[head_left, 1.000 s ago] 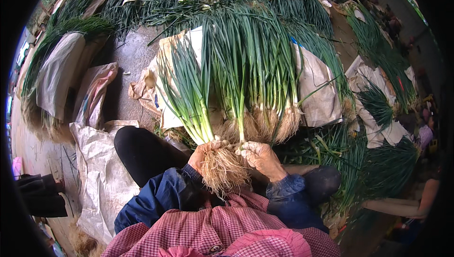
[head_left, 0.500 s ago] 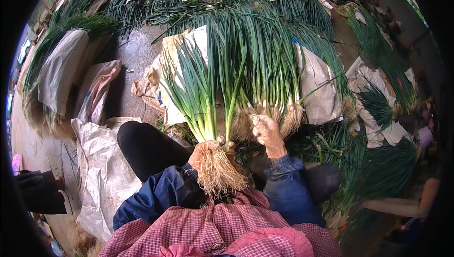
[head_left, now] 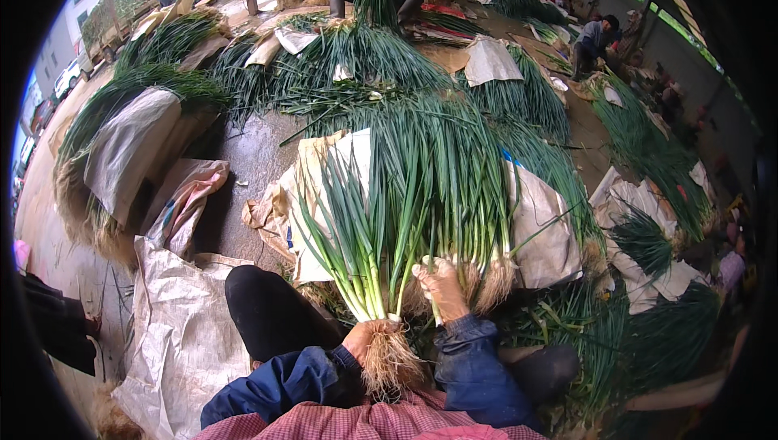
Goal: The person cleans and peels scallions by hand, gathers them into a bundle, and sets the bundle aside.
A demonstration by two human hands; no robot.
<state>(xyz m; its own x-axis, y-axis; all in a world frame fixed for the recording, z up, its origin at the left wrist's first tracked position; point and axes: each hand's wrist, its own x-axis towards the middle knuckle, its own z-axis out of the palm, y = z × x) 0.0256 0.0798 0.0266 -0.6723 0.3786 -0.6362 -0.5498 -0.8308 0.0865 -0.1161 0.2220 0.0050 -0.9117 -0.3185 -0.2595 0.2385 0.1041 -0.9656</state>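
My left hand (head_left: 357, 341) is wrapped round the lower end of a bunch of green onions (head_left: 370, 290). Their pale stringy roots (head_left: 392, 363) hang below my fingers, and the long leaves fan out away from me. Just right of it, my right hand (head_left: 444, 288) is closed on a single green onion, whose white stem (head_left: 437, 313) shows under the fist. Beyond my right hand lies a row of more green onions (head_left: 474, 197) with bushy roots (head_left: 494, 284) toward me.
Pale sacking (head_left: 545, 221) lies under the onions. At left are a white woven sack (head_left: 182, 318) and a covered onion heap (head_left: 134, 148). More heaps (head_left: 365, 59) spread ahead. A person (head_left: 596, 41) crouches at far right; another person's legs (head_left: 409, 4) show ahead.
The view has tilted up, showing more of the yard and people ahead. My right hand has come closer to the left and now grips an onion stem. The left hand keeps its bunch.
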